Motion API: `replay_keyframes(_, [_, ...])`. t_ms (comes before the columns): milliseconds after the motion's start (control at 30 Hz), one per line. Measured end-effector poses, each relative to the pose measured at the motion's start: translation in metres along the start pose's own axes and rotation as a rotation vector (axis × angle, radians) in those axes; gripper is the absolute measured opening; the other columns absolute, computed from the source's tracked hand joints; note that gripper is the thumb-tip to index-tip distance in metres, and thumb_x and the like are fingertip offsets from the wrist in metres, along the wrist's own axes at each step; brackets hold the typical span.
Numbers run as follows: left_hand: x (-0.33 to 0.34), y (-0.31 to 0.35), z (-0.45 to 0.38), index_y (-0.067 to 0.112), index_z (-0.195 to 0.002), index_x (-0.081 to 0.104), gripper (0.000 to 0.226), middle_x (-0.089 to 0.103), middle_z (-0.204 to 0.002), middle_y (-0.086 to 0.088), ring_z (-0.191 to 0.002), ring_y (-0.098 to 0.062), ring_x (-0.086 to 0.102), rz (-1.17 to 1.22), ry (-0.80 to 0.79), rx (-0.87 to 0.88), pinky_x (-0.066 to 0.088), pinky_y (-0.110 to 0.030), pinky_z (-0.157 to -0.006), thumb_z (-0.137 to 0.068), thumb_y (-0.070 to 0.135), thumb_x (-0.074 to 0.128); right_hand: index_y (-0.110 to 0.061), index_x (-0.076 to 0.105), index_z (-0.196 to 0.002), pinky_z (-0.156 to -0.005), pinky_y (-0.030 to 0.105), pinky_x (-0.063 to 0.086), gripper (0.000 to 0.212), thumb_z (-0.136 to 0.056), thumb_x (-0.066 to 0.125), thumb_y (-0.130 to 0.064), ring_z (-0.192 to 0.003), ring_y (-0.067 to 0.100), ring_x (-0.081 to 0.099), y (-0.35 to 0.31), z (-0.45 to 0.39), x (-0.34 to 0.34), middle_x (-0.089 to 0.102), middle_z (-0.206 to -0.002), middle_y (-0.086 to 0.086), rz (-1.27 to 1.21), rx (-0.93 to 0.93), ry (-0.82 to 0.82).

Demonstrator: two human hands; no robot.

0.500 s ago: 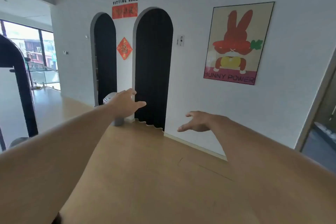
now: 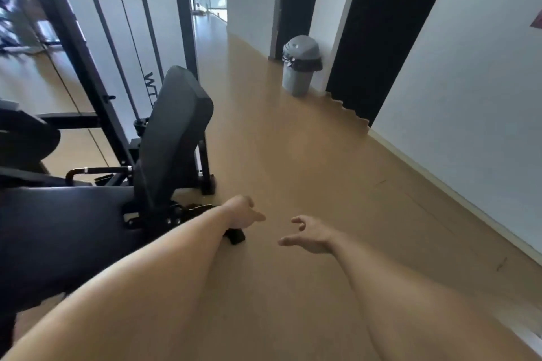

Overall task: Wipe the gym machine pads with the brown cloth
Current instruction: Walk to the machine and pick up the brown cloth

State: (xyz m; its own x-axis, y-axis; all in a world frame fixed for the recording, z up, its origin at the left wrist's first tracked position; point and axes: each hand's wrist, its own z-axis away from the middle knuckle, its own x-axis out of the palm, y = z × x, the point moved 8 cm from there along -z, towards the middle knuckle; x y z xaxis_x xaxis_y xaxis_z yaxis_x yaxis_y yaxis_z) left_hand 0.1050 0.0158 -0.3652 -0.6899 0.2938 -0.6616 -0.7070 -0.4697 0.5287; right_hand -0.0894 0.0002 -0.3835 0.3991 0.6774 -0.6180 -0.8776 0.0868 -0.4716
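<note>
Newly in view, upright black back pad (image 2: 173, 132) (matte, rounded); both hands' fingers spread.

Head view, looking down at 2 bare arms reaching over a tan floor (image 2: 293, 155). The left hand (image 2: 242, 212) and right hand (image 2: 311, 236) are both empty, fingers loosely spread. A black gym machine's upright back pad (image 2: 173, 126) and flat seat pad (image 2: 58, 223) stand at left. A grey lidded bin (image 2: 300, 66) stands by the white wall.
</note>
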Motion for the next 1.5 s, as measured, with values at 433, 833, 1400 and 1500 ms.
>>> replay_keyframes(433, [-0.035, -0.303, -0.007, 0.014, -0.131, 0.058, 0.048, 0.064, -0.125, -0.003, -0.103, -0.015, 0.059, 0.390, 0.135, -0.429, 0.049, -0.028, -0.086, -0.090, 0.038, 0.068, -0.024, 0.047, -0.149, -0.096, 0.030, 0.049, 0.072, -0.087, 0.075, -0.049, -0.128, 0.020, 0.056, -0.182, -0.121, 0.219, 0.055, -0.145, 0.004, 0.158, -0.233, -0.305])
replay_keyframes(833, [-0.062, -0.453, -0.109, 0.018, -0.131, 0.059, 0.044, 0.063, -0.130, -0.001, -0.116, -0.018, 0.060, 0.514, 0.068, -0.525, 0.047, -0.027, -0.091, -0.092, 0.037, 0.065, -0.016, 0.057, -0.137, -0.094, 0.029, 0.049, 0.044, -0.096, 0.068, -0.027, -0.118, 0.022, 0.061, -0.253, -0.267, 0.334, 0.063, -0.134, 0.007, 0.141, -0.057, -0.309])
replay_keyframes(1400, [0.022, -0.300, -0.237, 0.010, -0.138, 0.052, 0.041, 0.053, -0.142, -0.008, -0.130, -0.028, 0.052, 0.618, 0.012, -0.629, 0.043, -0.034, -0.106, -0.100, 0.023, 0.056, -0.016, 0.063, -0.128, -0.086, 0.029, 0.052, 0.035, -0.095, 0.067, -0.024, -0.102, 0.019, 0.061, -0.137, -0.382, 0.237, 0.065, -0.120, 0.003, 0.227, -0.033, -0.462])
replay_keyframes(1500, [0.029, -0.247, -0.272, 0.004, -0.129, 0.060, 0.036, 0.062, -0.132, -0.014, -0.122, -0.028, 0.058, 0.722, 0.151, -0.645, 0.045, -0.035, -0.104, -0.095, 0.018, 0.063, -0.013, 0.064, -0.131, -0.083, 0.025, 0.048, 0.038, -0.095, 0.069, -0.023, -0.104, 0.021, 0.063, -0.112, -0.409, 0.193, 0.067, -0.124, 0.006, 0.242, -0.042, -0.505])
